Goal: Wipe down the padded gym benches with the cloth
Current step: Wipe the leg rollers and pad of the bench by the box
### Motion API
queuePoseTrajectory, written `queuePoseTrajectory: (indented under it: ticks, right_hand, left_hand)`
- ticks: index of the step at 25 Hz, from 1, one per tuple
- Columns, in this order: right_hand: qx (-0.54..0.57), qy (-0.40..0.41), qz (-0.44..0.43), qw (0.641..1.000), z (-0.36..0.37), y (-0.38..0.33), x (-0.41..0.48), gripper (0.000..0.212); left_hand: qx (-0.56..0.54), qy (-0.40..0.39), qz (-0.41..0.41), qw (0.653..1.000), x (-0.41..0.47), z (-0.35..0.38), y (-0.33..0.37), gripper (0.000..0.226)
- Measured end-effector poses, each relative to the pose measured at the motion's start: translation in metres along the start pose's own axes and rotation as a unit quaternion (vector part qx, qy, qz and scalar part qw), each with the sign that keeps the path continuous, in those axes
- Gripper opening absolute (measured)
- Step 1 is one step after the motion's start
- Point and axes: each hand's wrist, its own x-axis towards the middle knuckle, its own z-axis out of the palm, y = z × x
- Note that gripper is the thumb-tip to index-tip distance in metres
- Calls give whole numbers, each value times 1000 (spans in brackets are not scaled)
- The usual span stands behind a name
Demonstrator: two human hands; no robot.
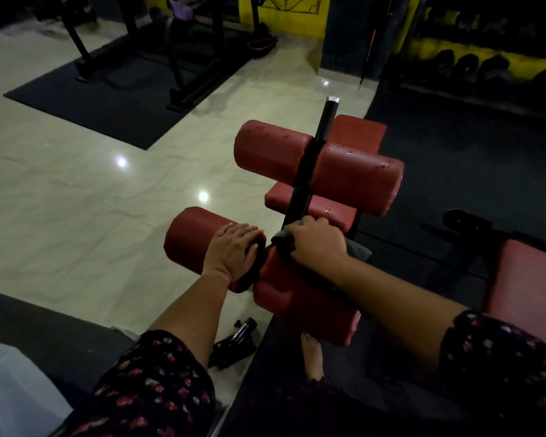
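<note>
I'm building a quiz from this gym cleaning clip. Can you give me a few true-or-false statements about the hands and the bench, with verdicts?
1. The right hand grips a dark cloth beside the black post. True.
2. The left hand holds a spray bottle. False: it rests on the lower left roller pad with its fingers fairly straight and holds nothing.
3. The roller pads are blue. False: they are red.
4. Small shiny specks show on the upper roller pads. True.
</note>
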Motion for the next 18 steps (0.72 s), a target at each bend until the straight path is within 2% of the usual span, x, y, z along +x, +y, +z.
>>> queuePoseTrajectory:
  ticks: [2,4,6,7,8,9,11,13,16,18]
  right_hand:
    - [-88,64,-92,990,8,-26,-17,43]
    - [-147,72,-197,967,26,-49,-48,45]
    - [-261,1,-318,911,55,-63,-75,48]
    - [-297,-23,-342,891,66,-67,-81,51]
    - [-299,-24,-337,892,67,-70,-82,52]
    - [-262,-11,-321,910,62,-72,-78,47]
    - [-133,-28,-259,956,39,-69,-61,38]
    - [-10,-37,-199,979,19,-54,-41,43]
    - [113,-58,-91,988,3,-13,-17,47]
    - [192,-105,-16,976,6,20,1,49]
  left_hand:
    - [-2,0,2,1000,1,1,-2,52]
    - [-10,0,6,1000,3,1,-4,51]
    - [-20,6,9,1000,4,1,-4,51]
    - [-22,9,9,1000,5,1,-4,52]
    - [-21,10,10,1000,5,1,-4,52]
    - [-21,11,11,1000,4,2,-4,52]
    - [-14,7,13,1000,4,3,-4,53]
    - [-7,5,14,1000,4,3,-5,53]
    - [-1,4,9,1000,2,2,-3,52]
    - [-1,2,5,1000,0,1,-1,54]
